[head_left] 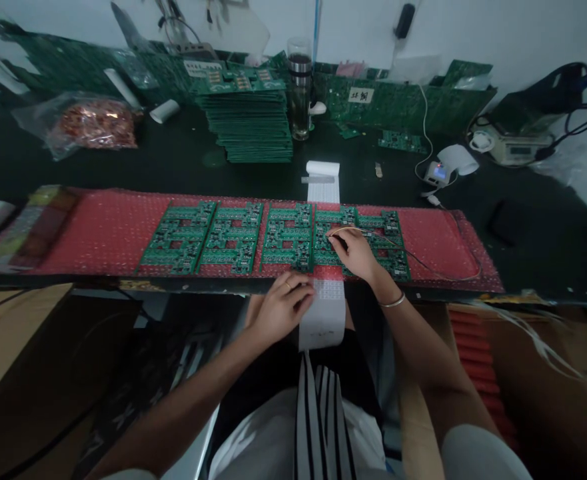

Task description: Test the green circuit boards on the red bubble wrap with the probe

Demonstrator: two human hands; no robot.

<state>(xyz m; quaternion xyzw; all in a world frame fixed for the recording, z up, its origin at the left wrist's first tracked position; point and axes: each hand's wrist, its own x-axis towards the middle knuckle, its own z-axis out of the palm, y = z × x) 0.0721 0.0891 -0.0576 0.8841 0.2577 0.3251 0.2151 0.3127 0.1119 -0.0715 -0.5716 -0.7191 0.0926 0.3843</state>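
Observation:
Several green circuit boards [232, 238] lie in a row on pink bubble wrap [108, 227]. My right hand [352, 251] is over the boards right of centre, thumb and forefinger pinched; a thin wire [418, 259] runs from it to the right across the wrap. What the fingertips hold is too small to make out. At the table's front edge, my left hand [286, 303] rests by a white paper strip [323, 323], its fingers bent and slightly apart, with nothing visible in them. That strip passes under the wrap from a roll [323, 168] behind it.
Behind the wrap stand a tall stack of green boards [253, 127] and a glass bottle [300, 93]. A bag of copper-coloured parts [98, 123] lies back left. A small lit device [438, 173] and a scale [516, 150] are at right.

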